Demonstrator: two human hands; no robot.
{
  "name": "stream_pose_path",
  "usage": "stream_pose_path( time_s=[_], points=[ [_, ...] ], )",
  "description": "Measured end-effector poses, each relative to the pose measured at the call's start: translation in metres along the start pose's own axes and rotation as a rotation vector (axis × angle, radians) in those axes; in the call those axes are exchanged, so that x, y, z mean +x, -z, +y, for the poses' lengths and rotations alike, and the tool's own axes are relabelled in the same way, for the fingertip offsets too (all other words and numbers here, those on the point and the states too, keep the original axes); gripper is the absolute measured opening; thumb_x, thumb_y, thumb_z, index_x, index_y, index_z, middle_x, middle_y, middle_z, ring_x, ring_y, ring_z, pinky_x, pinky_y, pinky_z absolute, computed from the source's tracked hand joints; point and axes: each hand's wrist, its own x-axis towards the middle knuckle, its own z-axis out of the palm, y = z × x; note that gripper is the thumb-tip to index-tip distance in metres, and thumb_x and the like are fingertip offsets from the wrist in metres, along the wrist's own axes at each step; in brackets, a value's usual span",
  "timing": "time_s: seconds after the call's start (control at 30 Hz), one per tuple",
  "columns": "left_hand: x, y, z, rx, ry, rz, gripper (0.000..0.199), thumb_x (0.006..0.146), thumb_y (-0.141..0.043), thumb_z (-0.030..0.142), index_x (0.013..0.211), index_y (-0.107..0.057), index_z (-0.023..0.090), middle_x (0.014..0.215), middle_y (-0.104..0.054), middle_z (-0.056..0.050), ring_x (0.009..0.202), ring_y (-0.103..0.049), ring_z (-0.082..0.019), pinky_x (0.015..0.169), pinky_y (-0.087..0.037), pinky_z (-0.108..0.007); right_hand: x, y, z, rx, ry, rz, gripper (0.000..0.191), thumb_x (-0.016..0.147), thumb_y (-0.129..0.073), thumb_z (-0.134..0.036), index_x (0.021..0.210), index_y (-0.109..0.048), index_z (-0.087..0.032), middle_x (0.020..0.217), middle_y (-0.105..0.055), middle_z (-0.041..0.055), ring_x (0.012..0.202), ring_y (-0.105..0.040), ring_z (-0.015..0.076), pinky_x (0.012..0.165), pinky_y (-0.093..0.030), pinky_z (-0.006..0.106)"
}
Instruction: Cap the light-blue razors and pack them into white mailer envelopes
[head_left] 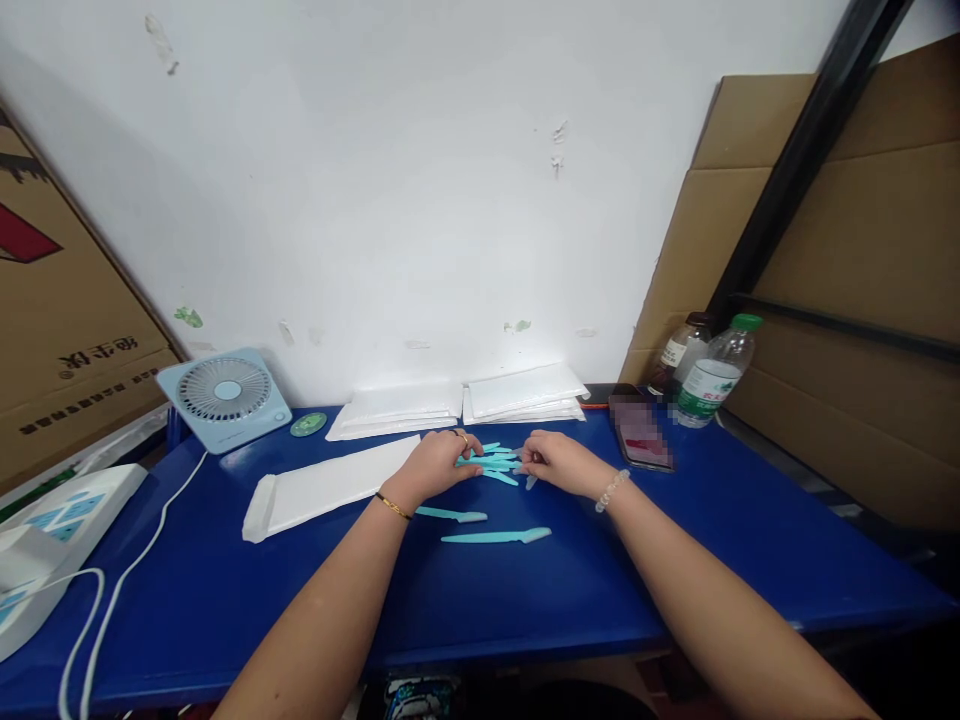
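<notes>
Between my hands is a small bundle of teal eyebrow razors (497,463), their pale capped ends pointing right. My left hand (441,465) closes its fingers round the handle ends. My right hand (559,463) pinches at the capped ends, its fingertips partly hiding them. Nearer to me, a single eyebrow razor (491,537) lies flat on the blue table (525,600). Another razor (454,515) lies just behind it, one end covered by my left wrist. A long white padded envelope (322,493) extends under or behind my left hand; I cannot tell which.
White envelopes (397,405) lie in two stacks against the wall, the right stack (525,393) beside a phone (641,432). Two bottles (709,385) stand at the back right. On the left are a blue fan (229,395), a green disc (308,425) and a power strip (97,510) with white cables.
</notes>
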Motion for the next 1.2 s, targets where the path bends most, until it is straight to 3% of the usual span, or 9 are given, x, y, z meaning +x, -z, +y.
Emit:
stream_pose_path(
  time_s=[0.23, 0.37, 0.47, 0.53, 0.6, 0.8, 1.07, 1.13, 1.2],
  points=[
    [0.003, -0.003, -0.006, 0.079, -0.001, 0.011, 0.018, 0.084, -0.052, 0.027, 0.078, -0.068, 0.022, 0.083, -0.068, -0.002, 0.08, -0.059, -0.018, 0.073, -0.037, -0.027, 0.001, -0.001, 0.001, 0.035, 0.004, -0.001, 0.009, 0.081, -0.059, -0.02, 0.073, -0.061, -0.017, 0.081, -0.06, 0.0032, 0.073, -0.057, 0.0139, 0.062, -0.037, 0.022],
    [-0.006, 0.006, -0.015, 0.056, 0.114, 0.012, 0.027, 0.072, -0.066, 0.039, 0.095, -0.067, 0.023, 0.092, -0.066, -0.003, 0.084, -0.058, -0.019, 0.07, -0.038, -0.026, 0.001, 0.001, 0.012, 0.011, -0.064, 0.031, 0.005, 0.078, -0.061, -0.02, 0.076, -0.064, -0.016, 0.084, -0.063, 0.0049, 0.074, -0.058, 0.0152, 0.064, -0.039, 0.023],
    [-0.016, 0.013, -0.015, -0.019, 0.116, -0.164, 0.042, 0.056, -0.077, 0.042, 0.093, -0.068, 0.024, 0.091, -0.065, -0.001, 0.078, -0.058, -0.018, 0.061, -0.037, -0.024, 0.0, 0.003, 0.011, 0.039, -0.062, 0.078, 0.008, 0.079, -0.061, -0.022, 0.079, -0.066, -0.016, 0.085, -0.064, 0.0057, 0.075, -0.058, 0.016, 0.066, -0.04, 0.024],
    [-0.02, 0.014, -0.011, -0.068, 0.145, -0.362, 0.028, 0.055, -0.077, 0.036, 0.079, -0.069, 0.023, 0.079, -0.065, 0.0, 0.068, -0.058, -0.016, 0.054, -0.035, -0.023, -0.002, 0.003, 0.003, 0.084, -0.009, 0.073, 0.012, 0.082, -0.058, -0.022, 0.079, -0.067, -0.016, 0.083, -0.064, 0.0055, 0.074, -0.058, 0.0154, 0.065, -0.04, 0.024],
    [-0.021, 0.013, -0.004, -0.094, 0.185, -0.443, 0.014, 0.06, -0.073, 0.03, 0.071, -0.068, 0.022, 0.068, -0.064, 0.001, 0.06, -0.055, -0.014, 0.05, -0.032, -0.023, -0.003, 0.001, -0.008, 0.148, 0.057, 0.036, 0.015, 0.083, -0.057, -0.027, 0.079, -0.068, -0.017, 0.08, -0.064, 0.0044, 0.071, -0.058, 0.0143, 0.063, -0.04, 0.023],
    [-0.013, 0.007, 0.015, -0.059, 0.076, -0.182, 0.009, 0.075, -0.061, 0.028, 0.074, -0.065, 0.021, 0.068, -0.064, 0.0, 0.061, -0.054, -0.014, 0.053, -0.031, -0.024, -0.002, -0.013, -0.029, 0.345, 0.087, -0.083, 0.018, 0.081, -0.061, -0.036, 0.085, -0.067, -0.019, 0.07, -0.066, 0.0003, 0.062, -0.057, 0.0125, 0.056, -0.039, 0.021],
    [-0.005, 0.0, 0.001, 0.014, 0.113, 0.016, 0.013, 0.079, -0.057, 0.028, 0.088, -0.063, 0.02, 0.081, -0.065, -0.003, 0.076, -0.058, -0.017, 0.065, -0.037, -0.026, 0.001, 0.004, 0.005, 0.318, -0.116, 0.062, 0.022, 0.076, -0.064, -0.035, 0.083, -0.069, -0.016, 0.073, -0.067, 0.0037, 0.064, -0.059, 0.0138, 0.058, -0.041, 0.023],
    [-0.005, -0.002, 0.001, -0.002, 0.101, 0.076, 0.021, 0.076, -0.062, 0.031, 0.094, -0.063, 0.02, 0.091, -0.065, -0.004, 0.084, -0.058, -0.019, 0.069, -0.039, -0.026, -0.004, 0.011, 0.005, 0.269, -0.054, 0.061, 0.023, 0.073, -0.068, -0.038, 0.083, -0.07, -0.017, 0.079, -0.067, 0.0038, 0.07, -0.058, 0.0145, 0.061, -0.041, 0.023],
    [-0.007, -0.003, 0.006, -0.064, 0.057, 0.02, 0.026, 0.073, -0.065, 0.038, 0.091, -0.064, 0.02, 0.093, -0.063, -0.004, 0.084, -0.058, -0.019, 0.068, -0.04, -0.026, -0.009, 0.014, -0.003, 0.27, 0.058, -0.083, 0.025, 0.069, -0.071, -0.04, 0.082, -0.07, -0.018, 0.08, -0.065, 0.0023, 0.07, -0.057, 0.014, 0.06, -0.04, 0.023]
  ],
)
